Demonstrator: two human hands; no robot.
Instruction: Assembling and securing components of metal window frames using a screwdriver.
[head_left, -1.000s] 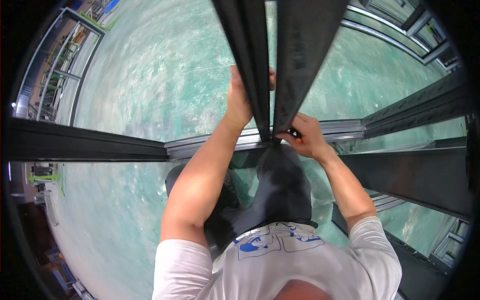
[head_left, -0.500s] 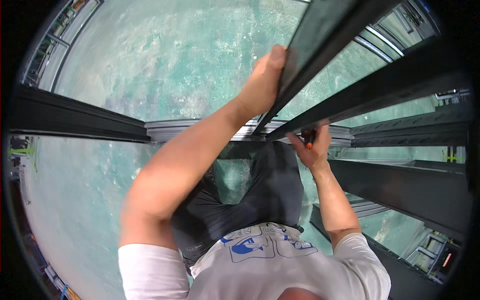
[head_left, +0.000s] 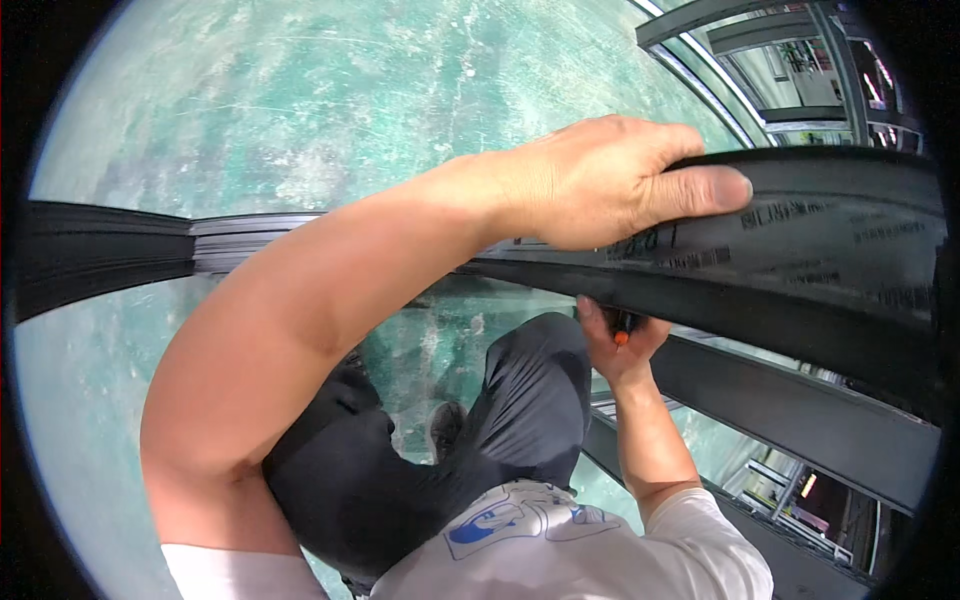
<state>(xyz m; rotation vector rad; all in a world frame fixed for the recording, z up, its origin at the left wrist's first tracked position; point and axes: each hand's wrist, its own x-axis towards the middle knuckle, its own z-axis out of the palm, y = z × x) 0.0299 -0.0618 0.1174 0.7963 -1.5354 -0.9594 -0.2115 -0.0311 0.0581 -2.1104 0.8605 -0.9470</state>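
A worker's left hand (head_left: 600, 185) hooks over the upper edge of a long dark profile (head_left: 830, 235), thumb pressed flat on its near, label-bearing face, fingers partly hidden behind. Below that grip, the right hand (head_left: 625, 355) curls closed around an orange-ended tool (head_left: 621, 338), its thumb at the underside of a dark band (head_left: 700, 290); whether this band is a 2nd piece cannot be told. The profile runs rightward from the left hand, almost level; 0.5 seconds earlier it slanted toward the upper right, with floor showing between 2 dark lengths. That gap no longer shows, and the left arm now reaches farther across.

Room for moving lies beyond and to the left of the left hand, where green floor (head_left: 350, 100) spreads. Edges crowd elsewhere: a silver ribbed strip (head_left: 240, 240) left of the grip meets a dark rail (head_left: 105, 255), a dark beam (head_left: 800, 410) passes below right, metal frames (head_left: 842, 75) stand above right, and dark trousers (head_left: 535, 370) bend just left of the right hand.
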